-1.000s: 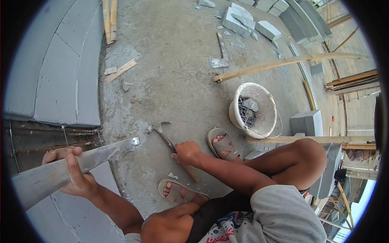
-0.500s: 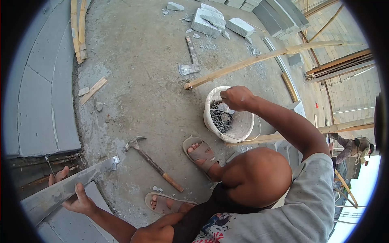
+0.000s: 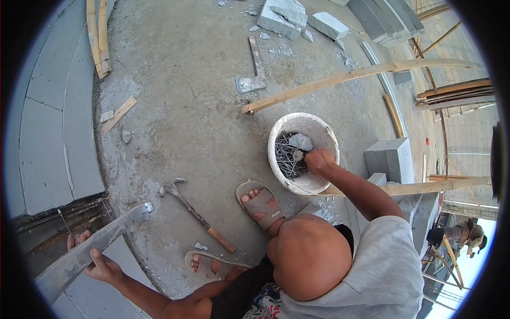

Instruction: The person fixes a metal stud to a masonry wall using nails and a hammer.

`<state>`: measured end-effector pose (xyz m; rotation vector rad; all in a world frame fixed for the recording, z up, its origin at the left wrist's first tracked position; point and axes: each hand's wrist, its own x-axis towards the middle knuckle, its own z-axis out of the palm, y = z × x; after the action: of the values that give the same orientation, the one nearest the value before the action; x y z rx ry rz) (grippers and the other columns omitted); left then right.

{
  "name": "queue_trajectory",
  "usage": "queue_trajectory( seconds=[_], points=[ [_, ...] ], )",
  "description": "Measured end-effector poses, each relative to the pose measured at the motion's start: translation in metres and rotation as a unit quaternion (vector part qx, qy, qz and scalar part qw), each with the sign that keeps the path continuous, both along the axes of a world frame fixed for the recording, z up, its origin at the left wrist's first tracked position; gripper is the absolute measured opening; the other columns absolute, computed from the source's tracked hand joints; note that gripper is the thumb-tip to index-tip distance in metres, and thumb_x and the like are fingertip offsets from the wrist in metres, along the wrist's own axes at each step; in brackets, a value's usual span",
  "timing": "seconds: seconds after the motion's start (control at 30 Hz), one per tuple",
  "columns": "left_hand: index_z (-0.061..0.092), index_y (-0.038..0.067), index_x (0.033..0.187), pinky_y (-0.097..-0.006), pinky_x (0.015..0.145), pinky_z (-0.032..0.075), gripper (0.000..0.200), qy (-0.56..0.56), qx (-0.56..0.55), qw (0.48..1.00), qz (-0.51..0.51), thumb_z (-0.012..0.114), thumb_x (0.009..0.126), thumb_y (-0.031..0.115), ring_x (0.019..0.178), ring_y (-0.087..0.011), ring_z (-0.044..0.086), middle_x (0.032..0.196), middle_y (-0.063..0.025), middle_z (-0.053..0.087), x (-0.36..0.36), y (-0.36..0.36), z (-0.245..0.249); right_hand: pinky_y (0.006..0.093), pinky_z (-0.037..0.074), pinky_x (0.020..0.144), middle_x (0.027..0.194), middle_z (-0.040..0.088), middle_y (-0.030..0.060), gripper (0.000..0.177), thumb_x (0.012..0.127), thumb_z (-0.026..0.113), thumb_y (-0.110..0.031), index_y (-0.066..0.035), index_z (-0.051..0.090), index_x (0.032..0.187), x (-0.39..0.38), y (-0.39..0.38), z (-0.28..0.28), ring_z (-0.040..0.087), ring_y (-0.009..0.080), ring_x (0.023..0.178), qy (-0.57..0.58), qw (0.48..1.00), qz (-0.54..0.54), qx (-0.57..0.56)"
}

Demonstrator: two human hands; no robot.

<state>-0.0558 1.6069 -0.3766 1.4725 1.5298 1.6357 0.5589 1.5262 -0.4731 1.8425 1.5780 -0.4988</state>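
Note:
My left hand (image 3: 103,267) grips a long grey board (image 3: 87,245) at the lower left, thumb on the near face and fingertips showing past the far edge. A small metal piece (image 3: 148,207) sits at the board's upper end. My right hand (image 3: 320,161) is inside a white bucket (image 3: 325,127), its fingers curled down at the nails (image 3: 287,162). What those fingertips hold, if anything, is hidden. A pale stone chunk (image 3: 300,141) lies on the nails beside that hand. On the floor between my left hand and my feet lies a claw hammer (image 3: 197,213).
A hatchet (image 3: 256,66) rests on the concrete floor beyond the bucket. One wooden pole (image 3: 340,80) slants past the bucket's far side, another (image 3: 425,187) past its near side. Grey blocks (image 3: 390,157) stand at right, broken ones (image 3: 281,18) farther off. A person (image 3: 462,236) is at far right.
My right hand has gone from above the bucket's rim down into it, among the nails. The left hand still grips the board. The view has shifted slightly.

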Motion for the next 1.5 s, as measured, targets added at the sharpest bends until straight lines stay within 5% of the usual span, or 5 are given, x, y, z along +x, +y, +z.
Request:
queue_trajectory(
  seconds=[0.63, 0.9, 1.07, 1.17, 1.5],
  points=[
    [0.035, -0.006, 0.138, -0.0437, 0.110, 0.038, 0.082, 0.010, 0.047, 0.997, -0.052, 0.073, 0.082, 0.039, 0.119, -0.0299, 0.053, 0.123, -0.0165, 0.055, 0.015, -0.003, -0.019, 0.0432, 0.054, 0.075, 0.086, 0.070, 0.0135, 0.014, 0.078, 0.061, -0.020, -0.012, 0.072, 0.082, 0.017, 0.003, 0.068, 0.067, 0.0346, 0.081, 0.122, 0.985, -0.085, 0.089],
    [0.028, -0.004, 0.143, -0.0450, 0.109, 0.033, 0.122, -0.016, 0.033, 0.998, 0.051, 0.089, 0.055, 0.056, 0.128, -0.0337, 0.046, 0.138, -0.0201, 0.046, 0.035, -0.012, -0.005, 0.0396, 0.049, 0.064, 0.074, 0.064, 0.0154, 0.014, 0.080, 0.061, -0.015, -0.002, 0.066, 0.079, -0.058, 0.042, 0.094, 0.063, 0.0322, 0.067, 0.240, 0.923, -0.049, 0.296],
    [0.034, -0.004, 0.138, -0.0359, 0.097, 0.041, 0.087, -0.135, 0.025, 0.981, 0.139, 0.078, 0.078, 0.042, 0.112, -0.0225, 0.052, 0.123, -0.0132, 0.051, 0.050, -0.068, -0.066, 0.0306, 0.044, 0.059, 0.070, 0.059, 0.0085, 0.008, 0.087, 0.062, -0.007, -0.001, 0.062, 0.082, -0.180, 0.072, 0.085, 0.056, 0.0165, 0.062, 0.526, 0.810, -0.011, 0.261],
    [0.049, -0.003, 0.128, -0.0255, 0.079, 0.046, 0.051, -0.244, -0.206, 0.946, 0.057, 0.070, 0.088, 0.022, 0.092, -0.0111, 0.056, 0.103, -0.0065, 0.056, 0.077, -0.103, -0.093, 0.0266, 0.043, 0.060, 0.070, 0.059, 0.0036, 0.011, 0.091, 0.063, -0.011, -0.001, 0.062, 0.085, -0.261, 0.071, 0.060, 0.053, 0.0094, 0.065, 0.627, 0.771, -0.019, 0.109],
    [0.062, -0.002, 0.115, -0.0257, 0.068, 0.050, 0.029, -0.406, -0.294, 0.865, 0.023, 0.064, 0.094, 0.018, 0.078, -0.0094, 0.061, 0.092, -0.0046, 0.068, 0.103, -0.121, -0.136, 0.0325, 0.047, 0.063, 0.075, 0.064, 0.0097, 0.018, 0.091, 0.064, -0.020, -0.002, 0.064, 0.088, -0.368, 0.047, -0.027, 0.061, 0.0202, 0.066, 0.663, 0.737, 0.096, 0.089]
  ],
)
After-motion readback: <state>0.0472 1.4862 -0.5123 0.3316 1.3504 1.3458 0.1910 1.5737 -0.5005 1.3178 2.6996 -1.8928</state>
